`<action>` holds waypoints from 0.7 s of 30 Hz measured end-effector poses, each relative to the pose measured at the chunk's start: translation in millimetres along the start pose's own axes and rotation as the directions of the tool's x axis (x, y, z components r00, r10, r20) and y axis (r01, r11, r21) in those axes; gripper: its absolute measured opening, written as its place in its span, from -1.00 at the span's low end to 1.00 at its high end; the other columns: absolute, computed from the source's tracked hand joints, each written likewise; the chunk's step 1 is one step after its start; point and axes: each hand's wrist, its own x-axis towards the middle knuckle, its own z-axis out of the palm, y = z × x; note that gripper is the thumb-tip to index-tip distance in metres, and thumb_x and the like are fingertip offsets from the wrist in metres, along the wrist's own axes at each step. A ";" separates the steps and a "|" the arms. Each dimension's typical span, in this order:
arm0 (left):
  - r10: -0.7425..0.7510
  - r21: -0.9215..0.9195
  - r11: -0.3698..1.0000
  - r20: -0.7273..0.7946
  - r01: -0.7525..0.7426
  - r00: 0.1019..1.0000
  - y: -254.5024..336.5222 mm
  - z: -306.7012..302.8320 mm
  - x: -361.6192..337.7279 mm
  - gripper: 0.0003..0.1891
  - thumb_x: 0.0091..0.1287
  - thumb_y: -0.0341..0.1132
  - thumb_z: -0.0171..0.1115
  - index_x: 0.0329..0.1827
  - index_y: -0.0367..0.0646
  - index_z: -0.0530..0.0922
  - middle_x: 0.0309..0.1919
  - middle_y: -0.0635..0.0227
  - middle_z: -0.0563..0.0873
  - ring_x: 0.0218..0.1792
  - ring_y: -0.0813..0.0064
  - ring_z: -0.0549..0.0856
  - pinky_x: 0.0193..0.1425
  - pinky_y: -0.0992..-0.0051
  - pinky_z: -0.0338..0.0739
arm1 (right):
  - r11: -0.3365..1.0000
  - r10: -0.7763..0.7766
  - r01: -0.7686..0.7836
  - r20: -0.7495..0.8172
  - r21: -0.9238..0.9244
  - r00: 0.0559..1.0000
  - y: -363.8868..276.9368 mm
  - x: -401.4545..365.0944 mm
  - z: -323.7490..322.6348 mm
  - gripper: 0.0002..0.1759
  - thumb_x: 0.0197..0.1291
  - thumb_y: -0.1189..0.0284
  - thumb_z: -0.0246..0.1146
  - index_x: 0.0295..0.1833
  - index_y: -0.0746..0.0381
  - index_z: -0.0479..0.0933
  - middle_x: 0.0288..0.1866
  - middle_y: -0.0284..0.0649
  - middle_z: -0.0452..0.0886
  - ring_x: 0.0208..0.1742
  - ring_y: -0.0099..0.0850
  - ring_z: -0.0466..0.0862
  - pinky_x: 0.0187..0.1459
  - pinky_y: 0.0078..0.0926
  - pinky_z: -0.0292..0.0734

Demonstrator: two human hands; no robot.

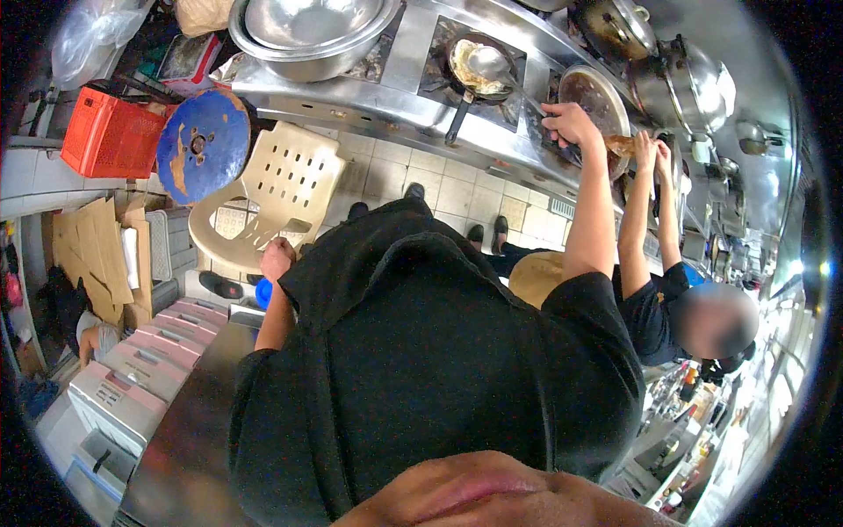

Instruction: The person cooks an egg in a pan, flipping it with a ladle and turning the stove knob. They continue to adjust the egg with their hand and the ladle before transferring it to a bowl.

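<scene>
While right hand (pixel 571 125) grips ladle (pixel 486 62) by its handle, ladle's bowl sits over yellowish food (pixel 465 74) in pan (pixel 508 84) on stove (pixel 413 53). Left hand (pixel 277 260) beside cream chair (pixel 295 171), grip unclear. Co-worker's hands (pixel 654 153) near large pot (pixel 620 97).

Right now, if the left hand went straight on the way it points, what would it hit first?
Likely the beige plastic chair, just ahead of the left hand. Depth is unclear; it might pass above.
</scene>
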 end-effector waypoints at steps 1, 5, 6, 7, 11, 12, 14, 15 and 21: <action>0.013 -0.014 1.000 -0.014 -0.013 1.000 -5.4 6.1 1.0 -0.82 0.27 -0.21 0.14 -0.29 -0.01 0.70 -0.28 0.15 0.75 -0.24 0.08 0.73 -0.14 0.12 0.58 | 1.000 0.031 -0.031 0.017 -0.001 0.999 -4.1 2.3 7.1 -0.46 0.19 0.48 0.29 0.34 0.20 0.49 -0.60 -0.28 0.54 -0.73 -0.55 0.42 -0.66 -0.50 0.35; 0.051 -0.056 0.997 -0.059 -0.055 0.997 -13.0 13.2 -0.5 -0.81 0.27 -0.21 0.14 -0.29 0.01 0.71 -0.30 0.15 0.75 -0.25 0.08 0.73 -0.15 0.12 0.59 | 0.992 -0.075 0.074 -0.002 -0.100 0.997 15.5 9.8 33.1 -0.54 0.14 0.29 0.20 0.16 0.18 0.62 -0.69 -0.16 0.58 -0.66 -0.40 0.63 -0.43 -0.38 0.57; 0.046 -0.051 0.998 -0.047 -0.048 0.998 -12.1 12.2 -0.7 -0.81 0.27 -0.21 0.14 -0.29 0.00 0.71 -0.30 0.15 0.75 -0.25 0.08 0.73 -0.14 0.12 0.59 | 0.993 -0.063 0.062 -0.008 -0.098 0.998 14.7 8.3 35.5 -0.53 0.13 0.28 0.20 0.16 0.18 0.62 -0.69 -0.16 0.58 -0.65 -0.40 0.63 -0.42 -0.37 0.58; 0.041 -0.046 0.998 -0.034 -0.042 0.999 -11.7 11.1 -0.3 -0.81 0.27 -0.21 0.14 -0.29 0.00 0.71 -0.30 0.15 0.75 -0.25 0.07 0.73 -0.14 0.12 0.59 | 0.994 -0.051 0.049 -0.015 -0.096 0.999 13.0 7.2 39.3 -0.53 0.12 0.28 0.19 0.16 0.17 0.62 -0.69 -0.15 0.58 -0.65 -0.40 0.63 -0.41 -0.37 0.58; 0.016 -0.022 1.000 0.009 -0.016 1.000 -4.6 1.6 -0.6 -0.81 0.27 -0.21 0.14 -0.28 -0.01 0.71 -0.29 0.12 0.75 -0.24 0.05 0.73 -0.13 0.11 0.59 | 0.973 -0.137 0.124 -0.057 -0.194 0.989 11.2 1.0 33.9 -0.52 0.10 0.32 0.18 0.17 0.18 0.62 -0.68 -0.12 0.58 -0.66 -0.40 0.63 -0.42 -0.35 0.58; 0.023 -0.028 0.999 -0.002 -0.023 1.000 -3.7 0.6 -0.8 -0.80 0.27 -0.21 0.14 -0.28 -0.01 0.71 -0.29 0.12 0.75 -0.23 0.05 0.73 -0.12 0.11 0.59 | 0.978 -0.125 0.110 -0.076 -0.175 0.989 1.3 -7.1 29.8 -0.52 0.11 0.33 0.19 0.18 0.19 0.61 -0.68 -0.12 0.58 -0.66 -0.41 0.63 -0.43 -0.36 0.58; 0.037 -0.035 0.999 -0.020 -0.038 0.999 -3.9 -1.3 -1.2 -0.80 0.26 -0.20 0.14 -0.27 -0.01 0.71 -0.29 0.10 0.74 -0.22 0.04 0.73 -0.12 0.11 0.59 | 0.997 -0.066 0.063 -0.077 -0.037 0.995 -7.3 -16.0 26.8 -0.52 0.12 0.36 0.19 0.19 0.21 0.60 -0.69 -0.13 0.57 -0.69 -0.44 0.61 -0.47 -0.38 0.56; 0.037 -0.038 0.999 -0.015 -0.038 0.999 -4.2 -2.3 -1.3 -0.80 0.26 -0.20 0.14 -0.27 -0.01 0.71 -0.29 0.10 0.74 -0.22 0.03 0.72 -0.12 0.11 0.59 | 0.997 -0.073 0.071 -0.075 -0.023 0.995 -3.1 -14.0 26.2 -0.52 0.12 0.36 0.20 0.19 0.22 0.60 -0.68 -0.14 0.57 -0.70 -0.45 0.60 -0.48 -0.39 0.55; 0.032 -0.088 0.996 0.010 -0.030 0.999 -8.8 2.2 -1.4 -0.80 0.27 -0.20 0.14 -0.28 -0.02 0.71 -0.29 0.09 0.74 -0.23 0.01 0.72 -0.13 0.10 0.58 | 0.998 -0.061 0.062 -0.016 0.021 0.998 8.1 -4.1 36.2 -0.53 0.12 0.37 0.23 0.17 0.25 0.60 -0.64 -0.18 0.61 -0.71 -0.46 0.57 -0.52 -0.40 0.53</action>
